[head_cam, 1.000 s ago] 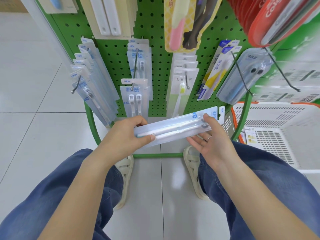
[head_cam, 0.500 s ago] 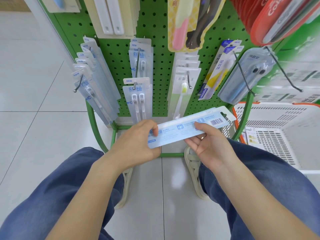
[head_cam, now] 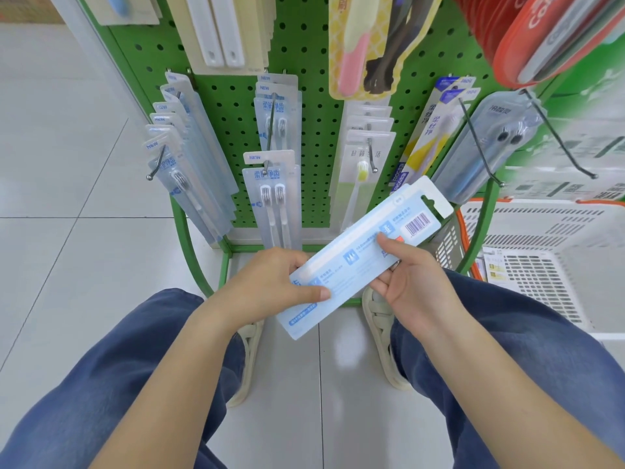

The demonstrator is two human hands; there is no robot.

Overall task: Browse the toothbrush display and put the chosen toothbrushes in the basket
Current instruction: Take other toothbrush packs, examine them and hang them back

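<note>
both hands (head_cam: 338,286) hold a toothbrush pack (head_cam: 358,262) beside the basket (head_cam: 554,231).

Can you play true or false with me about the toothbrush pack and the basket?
1. Both hands hold the toothbrush pack. True: left hand, right hand.
2. The barcode side faces up. True.
3. The pack lies in the basket. False: it is held in front of the green pegboard rack, left of the basket.
4. The basket is blue. False: it is white with an orange rim.
</note>
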